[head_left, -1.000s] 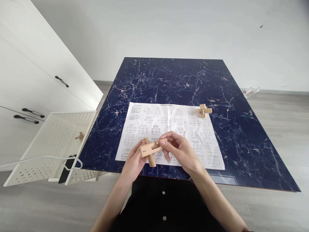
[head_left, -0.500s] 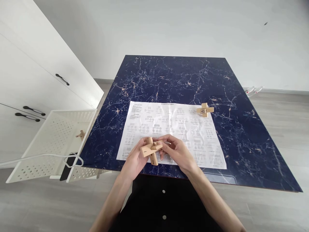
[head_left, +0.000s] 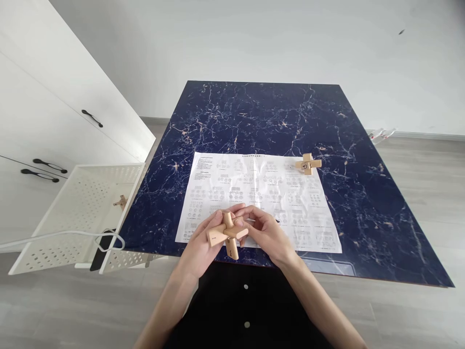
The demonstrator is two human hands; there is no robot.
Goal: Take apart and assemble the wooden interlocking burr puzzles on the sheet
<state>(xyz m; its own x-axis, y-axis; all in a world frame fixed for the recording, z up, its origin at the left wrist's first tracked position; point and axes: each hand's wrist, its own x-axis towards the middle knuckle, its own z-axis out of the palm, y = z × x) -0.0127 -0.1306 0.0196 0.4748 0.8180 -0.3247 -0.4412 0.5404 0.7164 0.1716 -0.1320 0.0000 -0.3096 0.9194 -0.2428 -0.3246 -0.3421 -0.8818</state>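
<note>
Between my hands is a wooden interlocking puzzle (head_left: pixel 229 233), its light bars crossing one another and small dark marks on two bar ends. My left hand (head_left: pixel 203 240) is closed around its left and far side. From the right, my right hand (head_left: pixel 267 232) grips it with the thumb against one bar; part of its fingers is hidden. Under and beyond the hands lies a creased white instruction sheet (head_left: pixel 232 169) printed with rows of small diagrams. A second wooden puzzle (head_left: pixel 308 165), cross-shaped, rests on the sheet's far right corner.
The sheet lies on a dark blue marbled table (head_left: pixel 254 116). Left of the table stands a white perforated basket (head_left: pixel 72 194) with a wooden puzzle (head_left: pixel 121 201) inside. A white cable (head_left: pixel 65 235) crosses the basket. White cabinets (head_left: pixel 65 87) stand at the left.
The puzzle in my hands has tilted and come slightly nearer to me, so its bars point differently. My left fingers have shifted along its far side. The other puzzle stays put.
</note>
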